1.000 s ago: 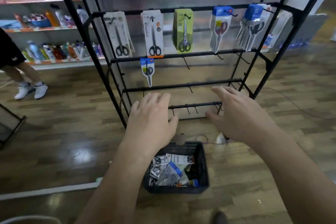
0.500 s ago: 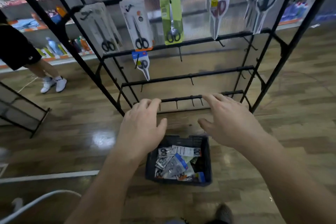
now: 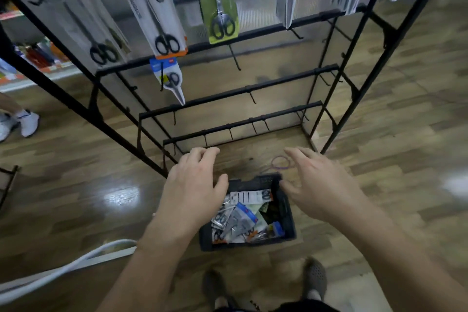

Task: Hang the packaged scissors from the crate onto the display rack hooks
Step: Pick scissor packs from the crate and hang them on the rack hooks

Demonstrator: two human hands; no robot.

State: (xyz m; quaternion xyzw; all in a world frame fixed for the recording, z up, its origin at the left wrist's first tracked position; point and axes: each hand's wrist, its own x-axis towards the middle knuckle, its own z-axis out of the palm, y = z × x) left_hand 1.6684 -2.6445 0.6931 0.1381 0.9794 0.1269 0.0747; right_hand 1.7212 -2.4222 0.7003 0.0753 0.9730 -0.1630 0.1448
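Dropping toward crate (image 3: 253, 244) since second ago: left hand (image 3: 192, 185) and right hand (image 3: 321, 187) now hovering just above it, fingers (image 3: 202, 153) loosely spread, holding nothing. Inside crate, packaged scissors (image 3: 240, 220) lying untouched; pickup looking imminent, lower display rack (image 3: 253, 87) hooks (image 3: 234, 59) hanging bare.

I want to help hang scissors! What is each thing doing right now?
crate: on the floor, packs inside
left hand: open, holding nothing, above the crate
right hand: open, holding nothing
green pack: hanging, top row
small blue pack: hanging, second rail
bottom rail hooks: bare
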